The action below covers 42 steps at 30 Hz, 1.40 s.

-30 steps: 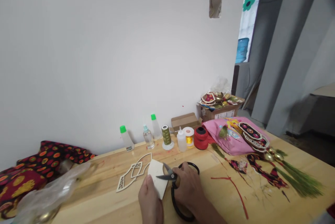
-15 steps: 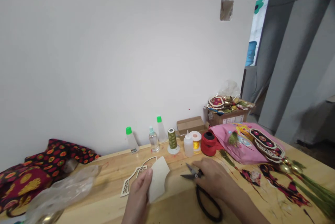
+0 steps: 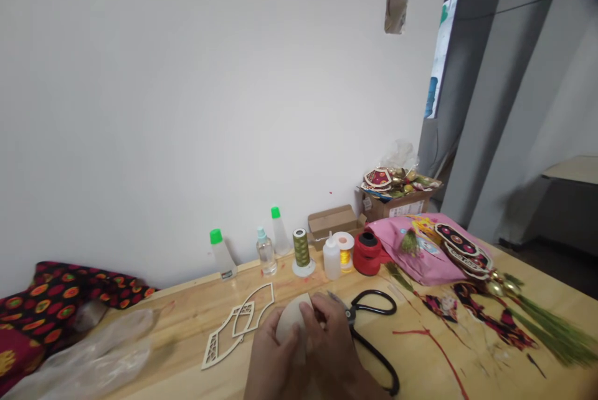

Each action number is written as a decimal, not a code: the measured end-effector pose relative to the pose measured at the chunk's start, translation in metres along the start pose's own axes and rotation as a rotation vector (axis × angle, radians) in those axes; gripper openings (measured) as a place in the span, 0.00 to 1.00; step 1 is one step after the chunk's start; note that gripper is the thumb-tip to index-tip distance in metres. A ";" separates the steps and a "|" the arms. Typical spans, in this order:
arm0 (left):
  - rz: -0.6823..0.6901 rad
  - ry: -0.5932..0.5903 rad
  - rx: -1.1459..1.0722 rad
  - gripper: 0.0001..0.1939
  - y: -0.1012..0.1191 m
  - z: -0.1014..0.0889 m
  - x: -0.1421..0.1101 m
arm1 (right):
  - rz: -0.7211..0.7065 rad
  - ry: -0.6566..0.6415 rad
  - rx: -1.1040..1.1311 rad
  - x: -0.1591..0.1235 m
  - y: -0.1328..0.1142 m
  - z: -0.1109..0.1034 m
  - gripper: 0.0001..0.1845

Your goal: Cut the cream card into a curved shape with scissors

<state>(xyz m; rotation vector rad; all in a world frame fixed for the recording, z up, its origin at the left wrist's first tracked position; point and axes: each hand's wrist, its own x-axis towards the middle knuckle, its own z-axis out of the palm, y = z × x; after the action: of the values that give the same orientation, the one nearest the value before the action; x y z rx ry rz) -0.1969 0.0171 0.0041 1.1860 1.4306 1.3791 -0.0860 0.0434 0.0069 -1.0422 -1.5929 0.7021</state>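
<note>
Between both hands is a pale cut piece of card-like sheet (image 3: 290, 320), curved at its upper edge. My left hand (image 3: 270, 353) is closed on its left side, the thumb lying on its face. My right hand (image 3: 332, 341) pinches the right side with thumb and fingers. Black-handled scissors (image 3: 377, 359) lie on the table just right of my right hand, their blades partly hidden behind it. Left of my hands rest cut-out wooden frames (image 3: 227, 333), one with lattice corners, overlapping each other.
Along the wall stand green-capped bottles (image 3: 224, 257), a clear bottle (image 3: 266, 253), a green thread spool (image 3: 301, 249), a white squeeze bottle (image 3: 331, 258) and a red roll (image 3: 367, 255). Patterned fabric (image 3: 60, 288) and a plastic bag (image 3: 112, 356) lie left; a pink bag (image 3: 420, 257) and tassels (image 3: 551, 325) lie right.
My right hand has let go of the scissors, which now lie on the table, and has taken hold of the sheet beside my left hand. The view has turned slightly right.
</note>
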 end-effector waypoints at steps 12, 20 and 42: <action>-0.088 -0.213 -0.330 0.19 -0.005 -0.012 -0.003 | 0.232 -0.014 0.416 0.005 0.000 -0.003 0.18; -0.059 0.013 -0.067 0.16 0.005 -0.005 -0.005 | 0.137 0.027 0.383 -0.003 0.003 0.003 0.18; -0.023 0.119 -0.810 0.20 0.005 0.004 -0.011 | 0.374 0.032 0.825 -0.002 0.007 0.007 0.25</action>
<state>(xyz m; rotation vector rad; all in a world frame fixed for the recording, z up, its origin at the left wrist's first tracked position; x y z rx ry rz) -0.1904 0.0069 0.0079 0.5597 0.7951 1.7830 -0.0908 0.0454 -0.0021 -0.7087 -0.9143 1.4309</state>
